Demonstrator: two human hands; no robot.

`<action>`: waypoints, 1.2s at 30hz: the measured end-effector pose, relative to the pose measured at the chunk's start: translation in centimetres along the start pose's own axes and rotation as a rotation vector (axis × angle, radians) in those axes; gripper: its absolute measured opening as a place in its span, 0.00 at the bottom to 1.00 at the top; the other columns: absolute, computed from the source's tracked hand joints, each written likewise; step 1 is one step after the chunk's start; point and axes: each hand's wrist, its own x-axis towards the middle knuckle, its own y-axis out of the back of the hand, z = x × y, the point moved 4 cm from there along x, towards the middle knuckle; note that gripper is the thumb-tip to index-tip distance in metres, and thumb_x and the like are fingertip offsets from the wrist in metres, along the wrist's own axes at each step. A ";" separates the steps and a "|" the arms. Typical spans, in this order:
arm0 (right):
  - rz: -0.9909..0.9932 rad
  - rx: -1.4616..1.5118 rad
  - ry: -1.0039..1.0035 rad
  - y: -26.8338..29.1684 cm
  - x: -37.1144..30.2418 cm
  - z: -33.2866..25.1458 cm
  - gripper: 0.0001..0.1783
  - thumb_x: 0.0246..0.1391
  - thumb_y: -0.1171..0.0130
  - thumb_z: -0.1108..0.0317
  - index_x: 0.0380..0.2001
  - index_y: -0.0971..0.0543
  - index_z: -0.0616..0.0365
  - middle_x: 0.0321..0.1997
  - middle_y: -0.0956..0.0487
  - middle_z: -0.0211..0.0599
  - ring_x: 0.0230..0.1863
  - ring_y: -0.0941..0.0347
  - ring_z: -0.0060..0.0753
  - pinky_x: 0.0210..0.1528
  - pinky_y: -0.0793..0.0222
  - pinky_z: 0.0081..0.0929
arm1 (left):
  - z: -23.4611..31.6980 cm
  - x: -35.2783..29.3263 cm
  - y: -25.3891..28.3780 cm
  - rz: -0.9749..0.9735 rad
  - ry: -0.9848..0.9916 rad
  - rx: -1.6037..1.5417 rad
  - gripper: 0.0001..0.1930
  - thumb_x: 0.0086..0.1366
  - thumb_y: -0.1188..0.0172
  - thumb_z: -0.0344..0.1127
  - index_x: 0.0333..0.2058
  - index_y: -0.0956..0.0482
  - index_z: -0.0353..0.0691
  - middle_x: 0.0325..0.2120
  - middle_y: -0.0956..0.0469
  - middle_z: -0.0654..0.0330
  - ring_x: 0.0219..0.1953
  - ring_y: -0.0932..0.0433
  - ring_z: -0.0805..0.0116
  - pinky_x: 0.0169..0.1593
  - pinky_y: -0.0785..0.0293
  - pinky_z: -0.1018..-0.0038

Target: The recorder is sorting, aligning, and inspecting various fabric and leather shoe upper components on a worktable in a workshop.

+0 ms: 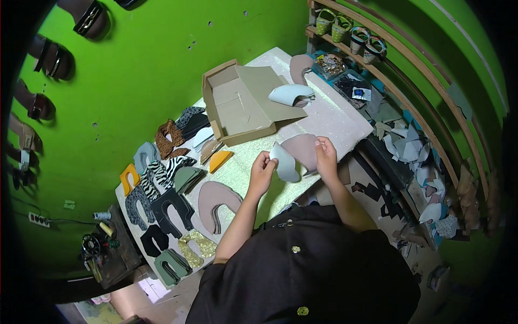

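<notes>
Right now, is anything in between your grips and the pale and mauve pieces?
Nothing visible is: the left grip directly pinches the pale piece, and the right grip directly holds the mauve piece by its edge.

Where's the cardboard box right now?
In the head view's upper middle, the cardboard box lies on the table, beyond the left hand and left of the far mauve piece.

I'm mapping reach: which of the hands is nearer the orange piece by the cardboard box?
Left. The left hand, gripping a pale piece, is right of the orange piece; the right hand, gripping a mauve piece, is farther right.
</notes>
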 end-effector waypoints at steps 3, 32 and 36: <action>-0.057 0.014 -0.049 -1.0 0.0 0.0 0.09 0.62 0.54 0.69 0.40 0.31 0.62 0.29 0.25 0.30 0.29 0.32 0.13 0.32 0.37 0.14 | 1.4 -1.9 2.5 0.075 -0.039 0.020 0.02 0.62 0.50 0.29 0.30 0.32 0.39 0.22 0.33 0.69 0.25 0.37 0.82 0.31 0.40 0.83; -0.770 -0.144 0.155 -18.3 -13.6 -4.0 0.20 0.45 0.52 0.82 0.44 0.26 0.65 0.41 0.23 0.40 0.45 0.27 0.31 0.49 0.34 0.26 | 2.4 -17.1 11.6 0.557 -0.238 0.373 0.28 0.55 0.38 0.33 0.53 0.36 0.35 0.50 0.33 0.50 0.54 0.34 0.62 0.57 0.39 0.68; -0.927 -0.221 0.194 -18.8 -13.6 -5.6 0.15 0.44 0.48 0.80 0.39 0.22 0.63 0.37 0.20 0.41 0.41 0.25 0.32 0.46 0.33 0.25 | 5.1 -17.7 13.9 0.558 -0.428 0.976 0.28 0.48 0.32 0.32 0.48 0.30 0.35 0.43 0.28 0.49 0.45 0.27 0.55 0.52 0.34 0.68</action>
